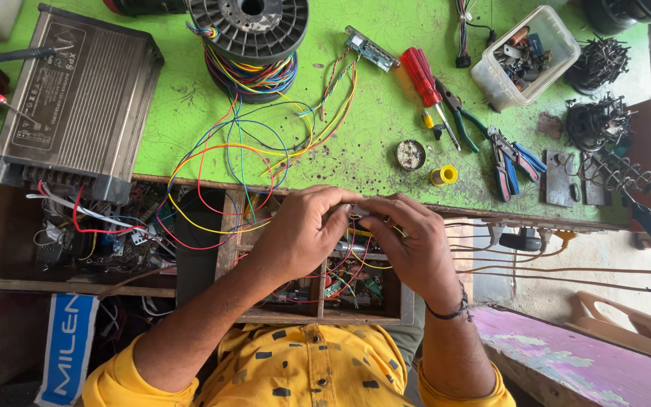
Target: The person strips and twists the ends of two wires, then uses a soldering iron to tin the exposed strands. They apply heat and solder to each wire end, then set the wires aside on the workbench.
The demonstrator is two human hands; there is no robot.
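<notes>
At the bench edge, over the open drawer (386, 305): small grey part (359, 209) pinched between my left hand (303, 230) and right hand (408, 245), fingertips pressed together on it (detail hidden). Coloured wires (227, 158) trail loose to the spool (250, 45); screwdriver (425, 79) and pliers (510, 154) lie unused. Wiring looks unfinished.

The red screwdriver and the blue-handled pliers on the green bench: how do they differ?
The red screwdriver has one thick ribbed red handle and a single thin shaft; the blue-handled pliers have two handles with blue and red grips joined at a pivot. The screwdriver lies higher on the green bench, beside green-handled pliers; the blue pair lies nearer the bench edge. Both lie flat, untouched by either hand.
</notes>
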